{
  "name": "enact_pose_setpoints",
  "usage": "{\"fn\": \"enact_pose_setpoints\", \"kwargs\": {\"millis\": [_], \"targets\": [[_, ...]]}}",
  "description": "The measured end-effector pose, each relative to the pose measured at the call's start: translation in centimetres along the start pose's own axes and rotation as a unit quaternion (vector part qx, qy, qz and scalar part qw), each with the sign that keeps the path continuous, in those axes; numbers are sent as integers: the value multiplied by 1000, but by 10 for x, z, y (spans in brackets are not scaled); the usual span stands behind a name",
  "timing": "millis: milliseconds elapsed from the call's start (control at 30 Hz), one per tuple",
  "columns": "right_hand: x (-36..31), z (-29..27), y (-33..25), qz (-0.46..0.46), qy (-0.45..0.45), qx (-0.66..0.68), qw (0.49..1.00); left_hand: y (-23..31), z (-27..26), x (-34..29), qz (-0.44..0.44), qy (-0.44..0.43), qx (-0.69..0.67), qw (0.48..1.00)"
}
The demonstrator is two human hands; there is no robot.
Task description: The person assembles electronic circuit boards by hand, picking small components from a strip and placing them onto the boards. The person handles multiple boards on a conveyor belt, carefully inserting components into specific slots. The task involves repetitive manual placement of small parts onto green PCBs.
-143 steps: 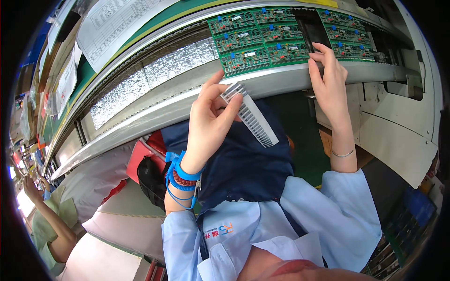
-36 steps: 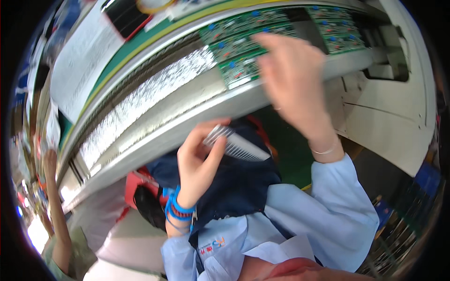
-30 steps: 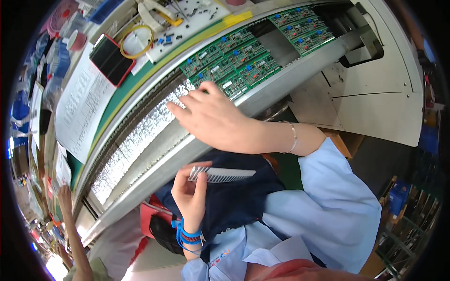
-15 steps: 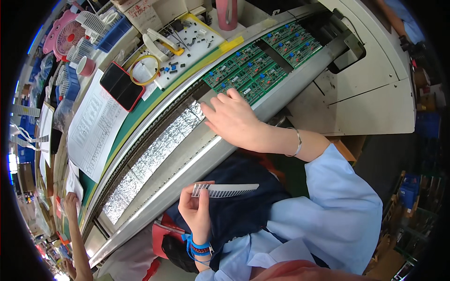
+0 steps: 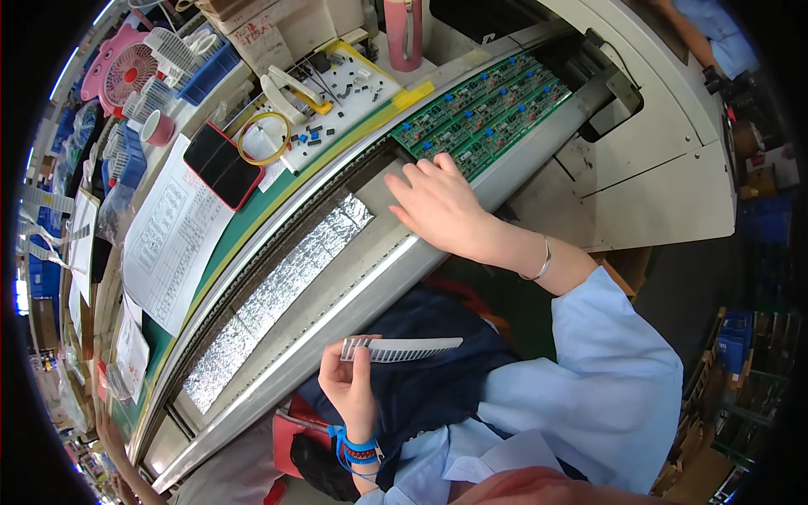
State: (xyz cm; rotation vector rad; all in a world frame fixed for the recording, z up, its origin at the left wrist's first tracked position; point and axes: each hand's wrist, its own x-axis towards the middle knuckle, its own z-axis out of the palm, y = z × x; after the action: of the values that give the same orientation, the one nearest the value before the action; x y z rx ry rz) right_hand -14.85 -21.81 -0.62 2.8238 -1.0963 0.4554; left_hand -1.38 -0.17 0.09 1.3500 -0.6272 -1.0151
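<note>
Hands at a circuit-board line.
The left hand (image 5: 352,389) pinches a white comb-like strip (image 5: 402,348) level above the lap, near the rail. The right hand (image 5: 438,204), fingers spread and holding nothing, lies flat on the conveyor (image 5: 370,252) just beside the green circuit boards (image 5: 484,114).

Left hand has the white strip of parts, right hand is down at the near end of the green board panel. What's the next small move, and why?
Probably bring the left hand with the white strip up toward the green board panel. The strip hangs over the lap, below the conveyor rail, while the right hand lies flat at the panel's near edge with nothing visible in its fingers, so the parts are far from the boards.
</note>
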Motion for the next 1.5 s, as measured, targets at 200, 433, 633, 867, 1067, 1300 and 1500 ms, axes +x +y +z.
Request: {"fn": "enact_pose_setpoints", "kwargs": {"millis": [200, 433, 633, 867, 1067, 1300, 1500], "targets": [[-6, 4, 6, 15, -3, -13, 1000, 2, 1, 1, 0, -2, 4, 1000], [-10, 8, 12, 26, -3, -8, 1000, -1, -6, 1, -4, -1, -37, 999], [-14, 6, 11, 30, -5, -9, 999, 4, -2, 1, -9, 2, -61, 998], [-15, 10, 22, 63, -4, -11, 998, 2, -4, 1, -11, -7, -79, 997], [-13, 5, 41, 81, -7, -34, 996, -1, -12, -1, -8, -9, -91, 996], [-12, 2, 80, 122, -11, -66, 990, -1, -8, -2, -1, 8, -74, 997], [-13, 1, 125, 167, -32, -96, 981, -2, -13, -1, 1, 4, -46, 999]]}}
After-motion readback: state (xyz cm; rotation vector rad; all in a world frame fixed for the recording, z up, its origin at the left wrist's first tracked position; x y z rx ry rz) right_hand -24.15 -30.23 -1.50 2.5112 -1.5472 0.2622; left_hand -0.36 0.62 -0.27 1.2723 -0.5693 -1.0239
